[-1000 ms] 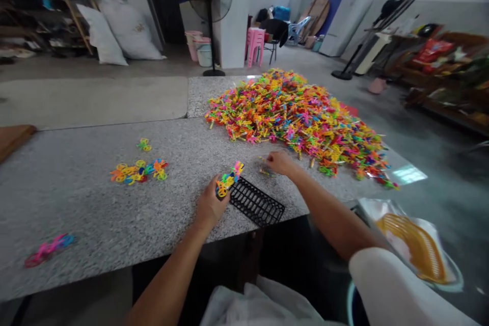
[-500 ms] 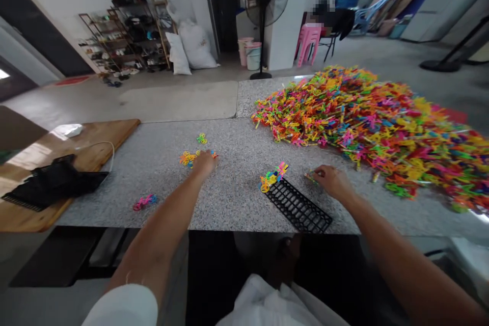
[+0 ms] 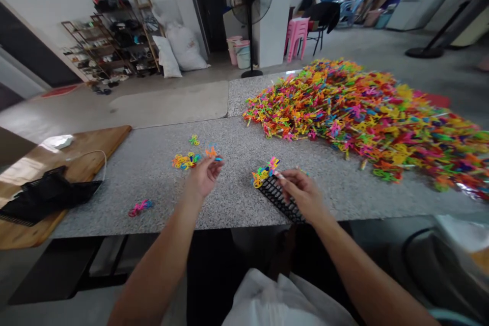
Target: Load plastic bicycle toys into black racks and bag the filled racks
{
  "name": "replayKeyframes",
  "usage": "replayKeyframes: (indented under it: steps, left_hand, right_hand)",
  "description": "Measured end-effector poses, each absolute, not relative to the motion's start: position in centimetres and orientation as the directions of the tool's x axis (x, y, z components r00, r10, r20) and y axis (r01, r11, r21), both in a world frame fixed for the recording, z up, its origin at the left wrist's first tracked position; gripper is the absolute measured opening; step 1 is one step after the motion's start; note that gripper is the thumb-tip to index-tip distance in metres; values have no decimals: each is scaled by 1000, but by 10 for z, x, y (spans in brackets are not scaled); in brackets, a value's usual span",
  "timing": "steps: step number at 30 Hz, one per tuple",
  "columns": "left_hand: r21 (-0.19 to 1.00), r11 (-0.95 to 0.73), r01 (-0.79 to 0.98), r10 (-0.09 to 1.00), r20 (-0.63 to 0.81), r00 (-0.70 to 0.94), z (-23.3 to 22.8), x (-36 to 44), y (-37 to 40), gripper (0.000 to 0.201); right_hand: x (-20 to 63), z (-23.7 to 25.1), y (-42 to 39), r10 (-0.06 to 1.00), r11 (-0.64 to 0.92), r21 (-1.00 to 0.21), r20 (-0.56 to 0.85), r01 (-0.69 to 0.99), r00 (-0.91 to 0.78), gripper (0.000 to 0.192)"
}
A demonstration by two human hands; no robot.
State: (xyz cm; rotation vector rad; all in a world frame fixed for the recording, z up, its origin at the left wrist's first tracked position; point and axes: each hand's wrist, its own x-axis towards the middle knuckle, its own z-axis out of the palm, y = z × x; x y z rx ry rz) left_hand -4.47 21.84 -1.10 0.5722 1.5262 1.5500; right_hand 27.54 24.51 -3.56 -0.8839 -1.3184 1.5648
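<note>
An orange plastic piece (image 3: 211, 152) sits pinched at the fingertips of the left hand (image 3: 201, 179), raised just above the granite bench (image 3: 153, 163). A black plastic grid rack (image 3: 278, 198) lies flat near the bench's front edge, angled, partly under the right hand (image 3: 301, 194). At its far end stands a cluster of mixed yellow, pink, green and blue pieces (image 3: 263, 173).

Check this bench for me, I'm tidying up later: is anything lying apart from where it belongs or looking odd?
Yes, mildly. A lone pink and blue piece lies by itself near the table's front edge, apart from the small cluster beside the left hand and far from the big pile. Nothing looks broken or spilled off the table.
</note>
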Motion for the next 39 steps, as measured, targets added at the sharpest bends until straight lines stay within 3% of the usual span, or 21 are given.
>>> replayKeyframes:
  steps: [2, 5, 14, 24, 29, 33, 36, 39]
  left_hand:
    - [872, 116, -475, 872, -318, -371, -9, -3, 200, 25]
    - [790, 205, -577, 884, -403, -238, -4, 49, 179, 30]
    - [742, 305, -597, 894, -439, -90, 2, 91, 167, 39]
    - [802, 376, -463, 897, -441, -37, 2, 86, 161, 46]
    - [875, 355, -328, 914, -399, -76, 8, 85, 149, 49]
    - [934, 306, -184, 927, -336, -166, 6, 92, 142, 51]
    - [960, 280, -8, 934, -275, -226, 1, 96, 140, 50]
    - [958, 284, 50, 938, -266, -224, -6, 99, 142, 52]
  right_hand:
    - [251, -28, 231, 903, -94, -958, 33, -272, -429, 44]
    - [231, -22, 222, 878, -156, -922, 35, -354, -477, 42]
    - [245, -31, 220, 853, -313, -843, -49, -436, -519, 40]
    - [260, -37, 218, 834, -266, -879, -4, -395, -552, 38]
    - [273, -30, 217, 799, -119, -952, 75, -280, -596, 36]
    - [281, -27, 214, 800, 91, -987, 150, -131, -581, 28]
    - [287, -31, 212, 790, 288, -957, 223, 24, -572, 19]
    - [293, -42, 214, 748, 470, -873, 318, 128, -582, 19]
